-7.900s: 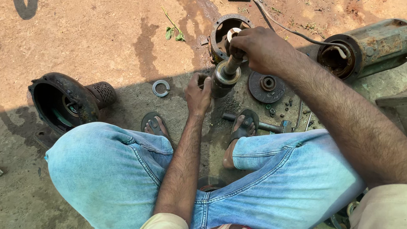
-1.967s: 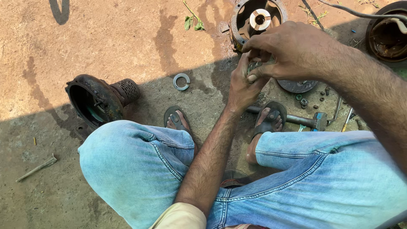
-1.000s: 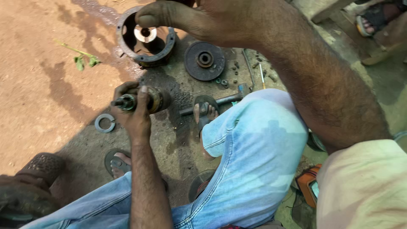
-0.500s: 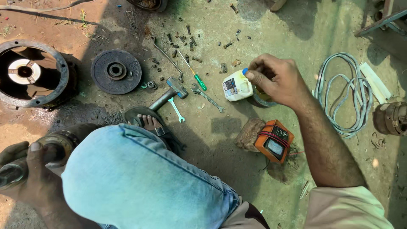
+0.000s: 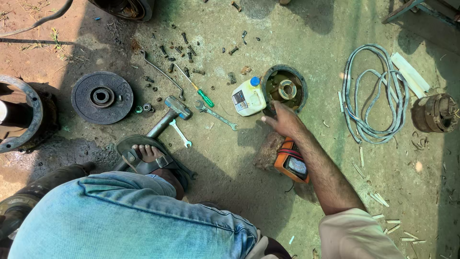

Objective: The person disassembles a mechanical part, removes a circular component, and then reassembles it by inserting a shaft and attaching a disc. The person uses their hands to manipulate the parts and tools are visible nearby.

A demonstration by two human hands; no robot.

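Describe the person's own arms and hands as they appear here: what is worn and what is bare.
Only the right arm shows clearly. The right hand is bare, with no glove, ring or watch visible. The forearm is bare and hairy up to a short, light cream sleeve that ends near the elbow. The left hand is out of view at the lower left edge. Faded blue jeans cover the legs.

Just under my right hand [image 5: 286,122] lies an orange meter [image 5: 293,162]. Left of the hand are a green-handled screwdriver [image 5: 200,93], a spanner [image 5: 216,115] and a hammer [image 5: 176,107], and farther left a dark disc [image 5: 102,97]. Off to the right lie a coiled grey cable [image 5: 371,96] and what may be a rusty motor part [image 5: 435,112].
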